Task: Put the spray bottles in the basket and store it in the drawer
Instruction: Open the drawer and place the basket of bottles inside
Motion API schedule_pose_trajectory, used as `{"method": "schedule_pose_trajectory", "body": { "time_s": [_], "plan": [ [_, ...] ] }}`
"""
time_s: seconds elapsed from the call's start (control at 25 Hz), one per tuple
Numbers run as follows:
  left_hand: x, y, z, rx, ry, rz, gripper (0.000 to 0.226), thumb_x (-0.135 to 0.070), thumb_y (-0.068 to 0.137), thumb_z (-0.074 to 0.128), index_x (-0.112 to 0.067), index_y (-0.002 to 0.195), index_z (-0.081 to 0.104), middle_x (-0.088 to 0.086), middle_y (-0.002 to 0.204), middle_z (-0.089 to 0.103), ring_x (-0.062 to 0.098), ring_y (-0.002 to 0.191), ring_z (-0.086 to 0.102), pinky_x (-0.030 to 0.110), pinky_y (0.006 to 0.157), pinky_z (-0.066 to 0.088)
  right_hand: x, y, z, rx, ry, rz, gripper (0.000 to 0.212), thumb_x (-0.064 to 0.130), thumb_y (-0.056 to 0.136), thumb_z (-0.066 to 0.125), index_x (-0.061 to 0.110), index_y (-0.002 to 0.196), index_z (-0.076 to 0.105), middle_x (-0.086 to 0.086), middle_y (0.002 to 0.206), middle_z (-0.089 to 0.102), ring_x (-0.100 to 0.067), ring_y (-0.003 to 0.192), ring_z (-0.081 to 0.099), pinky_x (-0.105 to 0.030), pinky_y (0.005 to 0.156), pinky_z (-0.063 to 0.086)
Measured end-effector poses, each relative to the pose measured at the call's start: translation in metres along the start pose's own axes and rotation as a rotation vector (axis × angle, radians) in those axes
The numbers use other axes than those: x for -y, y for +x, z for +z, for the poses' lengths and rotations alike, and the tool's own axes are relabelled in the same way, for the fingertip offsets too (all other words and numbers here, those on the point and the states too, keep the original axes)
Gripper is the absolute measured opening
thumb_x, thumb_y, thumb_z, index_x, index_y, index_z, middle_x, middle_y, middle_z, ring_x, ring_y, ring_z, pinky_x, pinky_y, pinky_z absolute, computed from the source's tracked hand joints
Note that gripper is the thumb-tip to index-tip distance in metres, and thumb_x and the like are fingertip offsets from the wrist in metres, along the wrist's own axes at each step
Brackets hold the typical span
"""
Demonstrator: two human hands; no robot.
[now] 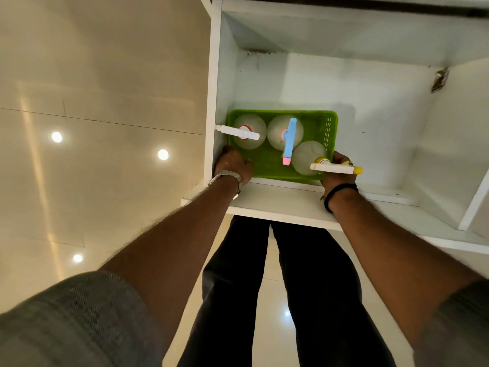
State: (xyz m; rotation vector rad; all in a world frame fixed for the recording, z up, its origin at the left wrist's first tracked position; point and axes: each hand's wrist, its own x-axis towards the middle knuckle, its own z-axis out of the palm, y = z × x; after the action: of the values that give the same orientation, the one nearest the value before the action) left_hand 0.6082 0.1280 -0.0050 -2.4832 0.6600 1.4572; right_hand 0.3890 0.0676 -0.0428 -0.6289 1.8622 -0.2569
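A green plastic basket [267, 165] sits inside the open white drawer [280, 205], against its left wall. Three clear spray bottles stand in it: one with a white head [238, 132] at the left, one with a blue and pink head [289, 140] in the middle, one with a white and yellow head [336, 168] at the near right. My left hand [232, 165] grips the basket's near left corner. My right hand [337, 176] holds the near right corner, partly hidden under the yellow-tipped sprayer.
The drawer's white floor [383, 133] stretches to the right of the basket. A metal fitting [439, 80] sits on the right wall. Glossy cream floor tiles [92, 128] with light reflections lie at the left. My dark trouser legs [277, 287] stand below the drawer front.
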Motion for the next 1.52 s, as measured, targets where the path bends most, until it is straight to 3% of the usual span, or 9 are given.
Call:
{"method": "schedule_pose_trajectory", "body": {
  "time_s": [0.08,0.24,0.48,0.8,1.04,1.28,1.4,1.44,1.52],
  "plan": [
    [0.000,-0.005,-0.001,-0.029,0.000,-0.025,0.054,-0.032,0.099,0.054,-0.002,0.142,0.041,0.019,0.138,0.059,0.040,0.129,0.056,0.046,0.106,0.049,-0.002,-0.001,-0.002,0.038,0.025,0.059,0.040,0.004,0.090,0.065,0.004,0.129,0.061,-0.022,0.128,0.064,-0.041,0.115,0.062,-0.048,0.095,0.055],
    [-0.001,-0.014,0.001,-0.092,-0.057,-0.040,0.041,-0.030,0.098,0.055,-0.005,0.131,0.052,0.018,0.131,0.064,0.041,0.122,0.061,0.045,0.099,0.051,-0.004,-0.004,-0.005,0.046,0.085,0.104,0.028,0.006,0.090,0.065,0.018,0.116,0.064,-0.014,0.116,0.066,-0.038,0.109,0.063,-0.056,0.099,0.051],
    [0.003,-0.019,0.009,-0.066,-0.016,-0.027,0.064,-0.041,0.095,0.056,-0.003,0.144,0.041,0.019,0.135,0.061,0.040,0.125,0.059,0.042,0.099,0.049,-0.007,0.002,-0.005,0.037,-0.094,0.015,0.039,0.015,0.091,0.068,0.006,0.129,0.062,-0.017,0.127,0.065,-0.030,0.109,0.062,-0.022,0.078,0.048],
    [0.008,0.003,0.020,0.132,-0.318,-0.094,0.072,-0.049,0.087,0.066,-0.014,0.146,0.042,0.010,0.151,0.047,0.035,0.138,0.046,0.044,0.115,0.039,-0.012,0.008,-0.039,0.177,-0.525,-0.048,0.039,-0.002,0.095,0.053,0.001,0.134,0.056,-0.020,0.134,0.060,-0.034,0.122,0.056,-0.019,0.088,0.043],
    [0.019,-0.067,0.001,0.065,0.173,0.231,0.053,-0.050,0.097,0.046,-0.015,0.136,0.054,0.014,0.137,0.061,0.037,0.126,0.056,0.040,0.102,0.046,0.017,-0.043,-0.081,0.054,-0.774,0.006,0.042,0.014,0.093,0.049,0.014,0.134,0.059,-0.016,0.138,0.059,-0.034,0.124,0.055,-0.033,0.104,0.041],
    [0.021,-0.162,0.000,0.000,0.665,0.637,0.058,-0.046,0.102,0.039,-0.014,0.150,0.040,0.009,0.154,0.046,0.027,0.142,0.042,0.045,0.121,0.026,0.016,-0.126,-0.110,0.333,-1.275,-0.469,0.056,0.056,0.097,0.038,0.020,0.136,0.057,-0.010,0.136,0.062,-0.032,0.124,0.056,-0.042,0.103,0.045],
    [0.009,-0.161,-0.013,-0.056,0.845,0.869,0.058,-0.035,0.063,0.087,-0.019,0.117,0.074,0.005,0.109,0.076,0.023,0.095,0.073,0.031,0.081,0.060,0.004,-0.123,-0.113,0.485,-1.468,-0.573,0.054,0.039,0.101,0.040,0.020,0.151,0.037,-0.012,0.154,0.044,-0.028,0.138,0.045,-0.038,0.114,0.035],
    [0.006,-0.158,-0.018,-0.039,0.895,0.904,0.052,-0.031,0.046,0.093,-0.023,0.096,0.080,-0.003,0.084,0.076,0.016,0.069,0.072,0.025,0.059,0.059,0.002,-0.121,-0.115,0.501,-1.481,-0.610,0.053,0.034,0.100,0.044,0.023,0.151,0.038,-0.009,0.154,0.044,-0.024,0.138,0.046,-0.036,0.115,0.036],
    [0.003,-0.147,-0.022,-0.052,0.981,0.985,0.040,-0.030,0.042,0.089,-0.027,0.080,0.078,-0.008,0.064,0.067,0.011,0.052,0.064,0.021,0.047,0.053,0.004,-0.114,-0.119,0.476,-1.491,-0.741,0.057,0.038,0.078,0.075,0.028,0.132,0.062,0.001,0.136,0.064,-0.015,0.123,0.062,-0.032,0.104,0.049]
  ]
}}
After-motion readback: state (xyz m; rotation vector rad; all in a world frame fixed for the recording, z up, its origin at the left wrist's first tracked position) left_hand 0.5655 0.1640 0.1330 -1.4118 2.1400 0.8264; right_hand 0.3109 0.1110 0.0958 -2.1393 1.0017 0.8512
